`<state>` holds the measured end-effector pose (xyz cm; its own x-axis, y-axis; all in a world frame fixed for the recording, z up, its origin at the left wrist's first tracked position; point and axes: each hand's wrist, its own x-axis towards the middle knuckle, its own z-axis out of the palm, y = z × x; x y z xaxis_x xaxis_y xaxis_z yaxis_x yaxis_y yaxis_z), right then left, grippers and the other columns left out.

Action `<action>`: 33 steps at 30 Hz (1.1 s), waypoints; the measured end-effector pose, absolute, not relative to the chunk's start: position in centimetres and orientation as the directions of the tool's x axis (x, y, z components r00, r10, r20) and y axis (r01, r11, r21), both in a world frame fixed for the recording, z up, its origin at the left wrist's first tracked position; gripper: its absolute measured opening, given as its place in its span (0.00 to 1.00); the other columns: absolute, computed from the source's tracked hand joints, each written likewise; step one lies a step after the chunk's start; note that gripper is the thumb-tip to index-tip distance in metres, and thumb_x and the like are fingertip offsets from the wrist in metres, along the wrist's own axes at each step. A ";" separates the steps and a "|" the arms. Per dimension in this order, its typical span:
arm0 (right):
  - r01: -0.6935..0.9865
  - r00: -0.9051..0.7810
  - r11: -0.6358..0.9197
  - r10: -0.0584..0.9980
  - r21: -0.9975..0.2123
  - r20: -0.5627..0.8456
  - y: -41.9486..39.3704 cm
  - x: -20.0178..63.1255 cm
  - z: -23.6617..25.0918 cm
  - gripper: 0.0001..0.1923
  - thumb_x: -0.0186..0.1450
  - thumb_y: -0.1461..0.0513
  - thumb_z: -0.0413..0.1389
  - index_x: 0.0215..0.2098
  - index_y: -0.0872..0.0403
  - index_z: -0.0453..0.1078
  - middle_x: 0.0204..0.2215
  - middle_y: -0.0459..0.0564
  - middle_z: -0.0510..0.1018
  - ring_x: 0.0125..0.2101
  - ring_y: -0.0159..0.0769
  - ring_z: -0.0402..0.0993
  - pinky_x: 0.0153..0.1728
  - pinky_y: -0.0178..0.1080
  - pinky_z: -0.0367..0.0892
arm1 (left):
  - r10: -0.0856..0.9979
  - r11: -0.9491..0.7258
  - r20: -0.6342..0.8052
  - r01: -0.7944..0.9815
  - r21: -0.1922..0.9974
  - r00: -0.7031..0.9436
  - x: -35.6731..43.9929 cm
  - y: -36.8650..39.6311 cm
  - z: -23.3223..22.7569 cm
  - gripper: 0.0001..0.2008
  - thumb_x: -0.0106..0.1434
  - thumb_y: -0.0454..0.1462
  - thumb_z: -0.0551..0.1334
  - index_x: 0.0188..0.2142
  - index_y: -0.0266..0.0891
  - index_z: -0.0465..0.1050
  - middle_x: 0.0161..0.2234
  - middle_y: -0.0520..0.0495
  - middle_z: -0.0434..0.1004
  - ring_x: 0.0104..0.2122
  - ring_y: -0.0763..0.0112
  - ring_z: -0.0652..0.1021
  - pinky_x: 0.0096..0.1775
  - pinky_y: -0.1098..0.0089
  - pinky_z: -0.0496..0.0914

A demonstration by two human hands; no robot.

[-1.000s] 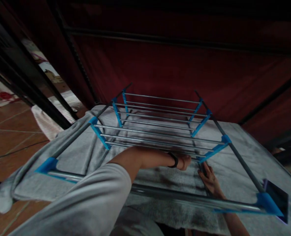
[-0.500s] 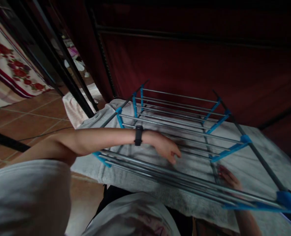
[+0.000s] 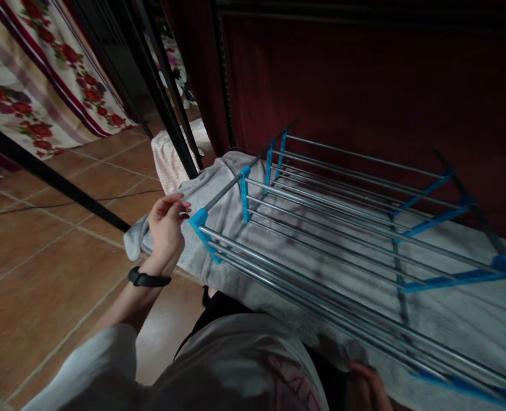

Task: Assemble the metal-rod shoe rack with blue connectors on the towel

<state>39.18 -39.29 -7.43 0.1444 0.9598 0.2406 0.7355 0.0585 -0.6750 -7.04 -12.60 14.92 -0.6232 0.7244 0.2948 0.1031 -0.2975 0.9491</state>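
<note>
A rack of thin metal tubes (image 3: 321,205) with blue plastic brackets lies on a grey blanket (image 3: 235,274). My left hand (image 3: 167,222), a black band on its wrist, hovers just left of the rack's near left blue corner bracket (image 3: 199,222). Its fingers are loosely bent and apart, with nothing visible in them. Low in the view, my right hand (image 3: 368,379) is beside the blanket's front edge, below the front tubes. Only part of it shows, dim and blurred, so its grip is unclear.
Dark red cloth (image 3: 342,85) hangs behind the rack. Black metal poles (image 3: 162,85) stand at the left, with one slanting bar (image 3: 56,177) above the tiled floor (image 3: 85,228). A flowered cloth (image 3: 64,74) hangs at the far left, and a cable crosses the tiles.
My left hand has moved from over the middle of the rack to its left corner. My right hand has drawn back from among the tubes to the blanket's front edge. The view has turned left.
</note>
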 end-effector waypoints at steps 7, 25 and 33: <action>0.783 -0.277 0.429 0.889 -0.449 0.366 -30.5 30.1 -3.4 0.22 0.69 0.66 0.45 0.57 0.46 0.67 0.52 0.53 0.76 0.51 0.45 0.74 0.50 0.53 0.73 | 0.893 0.065 -0.029 0.064 0.996 -0.449 -5.9 -16.5 3.9 0.08 0.47 0.32 0.56 0.30 0.38 0.69 0.27 0.51 0.71 0.31 0.67 0.73 0.39 0.65 0.70; 0.818 -0.418 0.468 0.883 -0.335 0.212 -23.4 23.1 -2.1 0.20 0.74 0.58 0.42 0.55 0.49 0.72 0.39 0.55 0.82 0.42 0.44 0.79 0.46 0.43 0.72 | 0.996 -0.021 0.060 0.528 0.849 -0.058 -5.9 -18.6 0.5 0.18 0.53 0.30 0.56 0.44 0.38 0.69 0.44 0.42 0.75 0.46 0.58 0.75 0.52 0.58 0.70; 0.795 -0.388 0.441 0.898 -0.416 0.210 -23.3 23.2 -2.2 0.20 0.74 0.56 0.42 0.55 0.48 0.72 0.40 0.56 0.82 0.43 0.46 0.79 0.48 0.46 0.71 | 0.996 -0.014 0.061 0.570 0.821 -0.064 -5.9 -18.6 0.4 0.12 0.56 0.32 0.56 0.40 0.38 0.70 0.39 0.43 0.76 0.43 0.58 0.77 0.48 0.58 0.73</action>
